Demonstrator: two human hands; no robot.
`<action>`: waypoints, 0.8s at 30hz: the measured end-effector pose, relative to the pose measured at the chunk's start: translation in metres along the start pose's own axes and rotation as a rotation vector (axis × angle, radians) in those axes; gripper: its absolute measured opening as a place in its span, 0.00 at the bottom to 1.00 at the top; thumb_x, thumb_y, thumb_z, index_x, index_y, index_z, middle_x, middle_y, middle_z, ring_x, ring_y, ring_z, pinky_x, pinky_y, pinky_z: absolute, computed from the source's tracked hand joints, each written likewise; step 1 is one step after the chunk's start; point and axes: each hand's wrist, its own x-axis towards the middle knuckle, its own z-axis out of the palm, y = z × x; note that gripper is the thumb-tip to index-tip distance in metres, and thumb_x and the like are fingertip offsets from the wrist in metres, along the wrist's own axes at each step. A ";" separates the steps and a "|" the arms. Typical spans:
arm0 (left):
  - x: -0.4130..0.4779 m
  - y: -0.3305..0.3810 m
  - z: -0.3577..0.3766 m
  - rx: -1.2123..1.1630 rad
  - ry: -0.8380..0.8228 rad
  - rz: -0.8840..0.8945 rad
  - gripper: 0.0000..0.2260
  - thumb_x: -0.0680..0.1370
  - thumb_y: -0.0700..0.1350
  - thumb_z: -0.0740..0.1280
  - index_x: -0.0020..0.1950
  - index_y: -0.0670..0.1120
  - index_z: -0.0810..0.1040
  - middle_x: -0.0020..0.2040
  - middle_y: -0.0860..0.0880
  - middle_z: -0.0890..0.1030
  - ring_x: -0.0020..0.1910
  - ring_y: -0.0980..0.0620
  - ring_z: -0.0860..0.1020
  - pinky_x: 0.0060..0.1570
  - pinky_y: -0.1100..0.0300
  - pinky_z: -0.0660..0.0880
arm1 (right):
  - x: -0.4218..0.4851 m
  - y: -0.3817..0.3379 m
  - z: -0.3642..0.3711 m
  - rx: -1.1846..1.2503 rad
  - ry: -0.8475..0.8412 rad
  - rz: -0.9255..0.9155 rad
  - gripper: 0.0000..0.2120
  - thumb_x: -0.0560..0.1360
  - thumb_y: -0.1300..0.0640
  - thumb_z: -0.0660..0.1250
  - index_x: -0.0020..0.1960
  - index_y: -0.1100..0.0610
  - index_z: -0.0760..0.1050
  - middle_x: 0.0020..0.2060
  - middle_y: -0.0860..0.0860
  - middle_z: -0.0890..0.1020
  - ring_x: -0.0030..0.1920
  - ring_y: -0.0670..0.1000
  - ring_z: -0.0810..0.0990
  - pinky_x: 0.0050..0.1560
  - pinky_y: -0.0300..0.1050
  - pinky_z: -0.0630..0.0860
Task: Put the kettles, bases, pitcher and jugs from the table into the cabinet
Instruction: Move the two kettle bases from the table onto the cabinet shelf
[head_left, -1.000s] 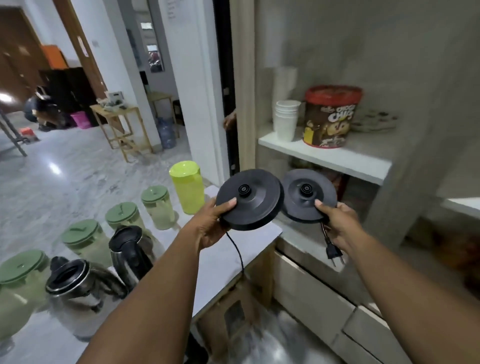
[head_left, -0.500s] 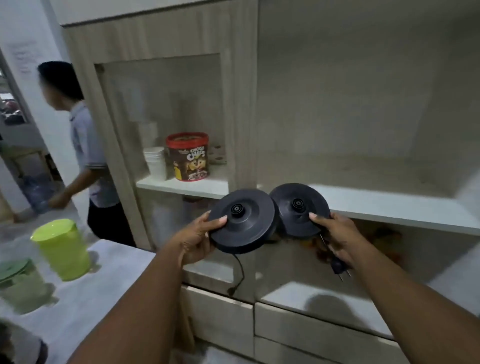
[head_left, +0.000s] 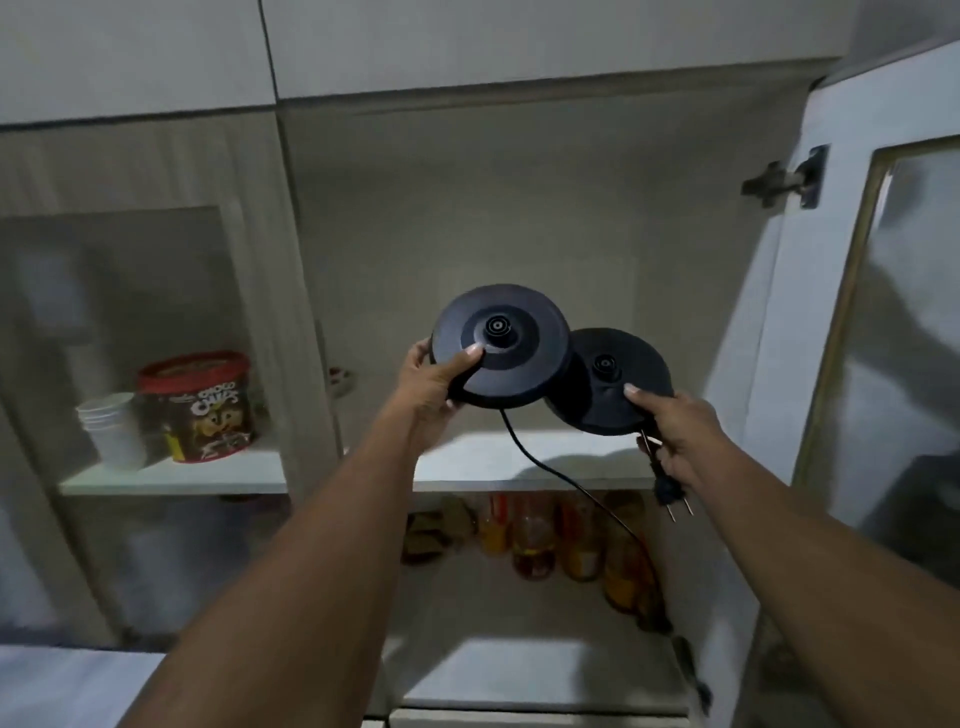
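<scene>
at bottom left the worktop (head_left: 62, 686) is cut off. left grip (head_left: 434, 387) curls round the left base (head_left: 501, 343), black and round, cord (head_left: 545, 467) dangling. right grip (head_left: 675, 431) pinches the right base (head_left: 608, 387), plug (head_left: 672, 493) hanging. both bases are held above the cabinet shelf (head_left: 467, 462). the jars (head_left: 530, 540) beneath are blurred.

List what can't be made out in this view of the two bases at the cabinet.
Head view throughout.
Right base: left edge hidden behind the left base.
Left base's cord: its end lost in the dark by the jars.
Jars: dim and blurred, labels unreadable.
Cups: blurred behind the glass door.
Table: cut off by the bottom edge.
</scene>
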 end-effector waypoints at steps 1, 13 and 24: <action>0.012 -0.003 0.010 0.001 0.008 0.011 0.31 0.71 0.37 0.77 0.72 0.46 0.69 0.61 0.41 0.82 0.56 0.42 0.83 0.44 0.54 0.82 | 0.009 -0.003 0.000 0.012 0.022 -0.008 0.11 0.74 0.62 0.74 0.53 0.59 0.76 0.41 0.54 0.82 0.39 0.51 0.80 0.35 0.43 0.73; 0.202 -0.084 0.040 0.311 0.146 0.191 0.23 0.66 0.42 0.82 0.56 0.49 0.74 0.51 0.47 0.80 0.53 0.41 0.82 0.54 0.42 0.81 | 0.184 0.047 0.019 -0.062 0.237 0.027 0.12 0.72 0.59 0.76 0.50 0.63 0.78 0.34 0.57 0.78 0.26 0.50 0.73 0.25 0.40 0.66; 0.305 -0.174 0.013 0.622 0.278 0.026 0.30 0.71 0.47 0.79 0.69 0.43 0.71 0.65 0.42 0.76 0.64 0.42 0.76 0.52 0.58 0.71 | 0.294 0.099 0.026 -0.414 0.488 0.221 0.46 0.65 0.51 0.80 0.73 0.66 0.61 0.63 0.63 0.76 0.60 0.61 0.79 0.57 0.52 0.77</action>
